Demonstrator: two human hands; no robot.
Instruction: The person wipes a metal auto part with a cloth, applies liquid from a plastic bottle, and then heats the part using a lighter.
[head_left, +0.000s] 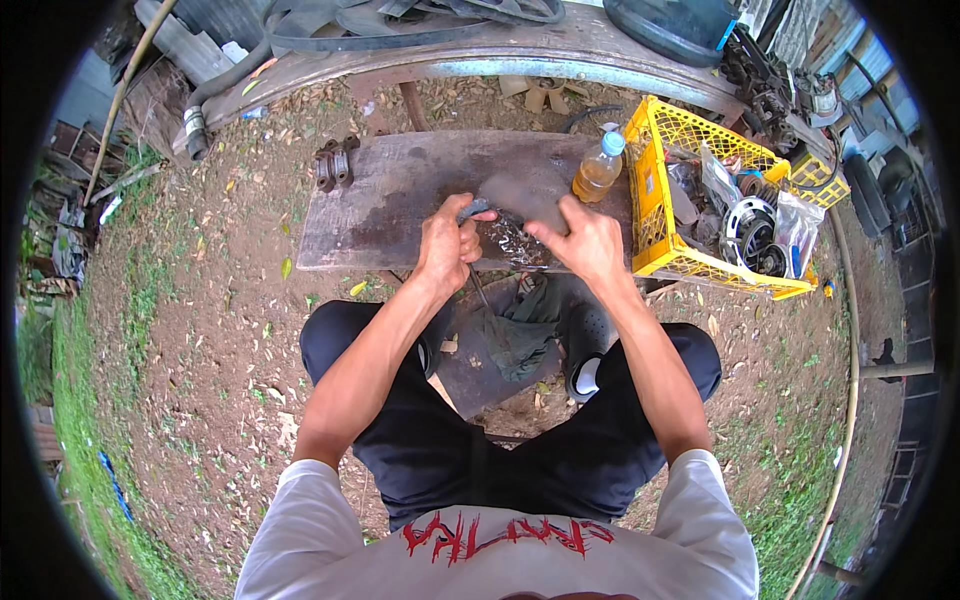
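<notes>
Over the wooden tabletop (390, 217), my left hand (448, 244) is closed around a slim dark rod-like tool (480, 287). A grey-blue piece (474, 211) sticks out at the top of that fist, and the shaft slants out below it. My right hand (589, 238) grips a flat grey-brown thing (521, 196), blurred by motion; its kind cannot be made out. Between the hands, a dark patch with whitish glints or bits (517, 244) marks the wood. Beyond my right hand stands a plastic bottle (598, 171) of amber liquid with a blue cap.
A yellow plastic crate (651, 202) of mechanical parts and plastic bags sits at the right end. Small metal parts (334, 161) lie at the left end. Below, a dark green cloth (521, 330) lies between my feet. A long bench (480, 54) with black rubber pieces crosses the back.
</notes>
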